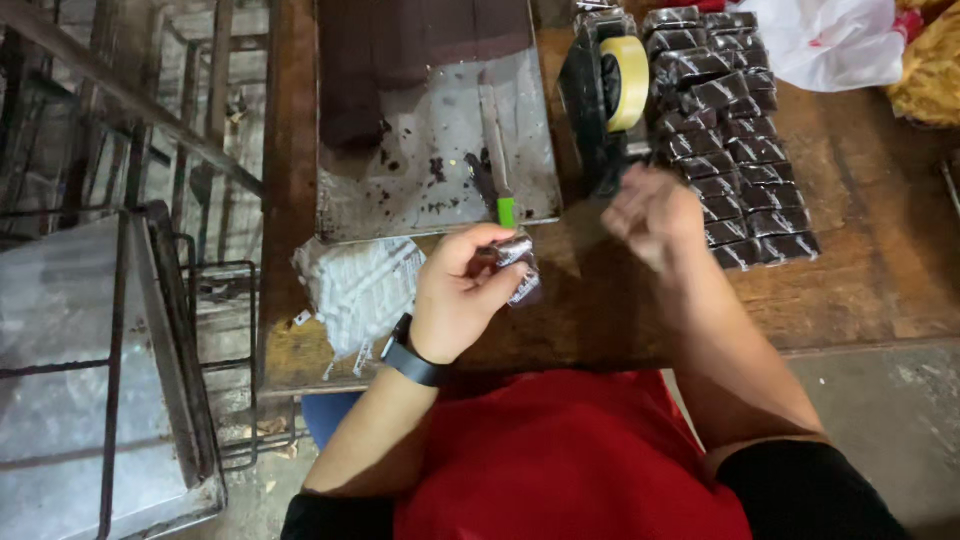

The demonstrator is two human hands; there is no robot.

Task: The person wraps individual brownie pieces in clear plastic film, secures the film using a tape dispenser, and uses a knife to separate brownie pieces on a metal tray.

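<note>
Holding wrapped dark bar (517, 268) in L hand (462, 290) grip | long axis upright-tilted | R hand (652, 215) blurred, grip unclear, by tape dispenser (605, 95)

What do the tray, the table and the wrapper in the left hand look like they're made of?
Tray: likely metal, dull grey sheen, dark crumbs on it. Table: wood, worn brown with visible grain. Wrapper in the left hand: probably clear plastic film, glossy glints over a dark block.
</note>
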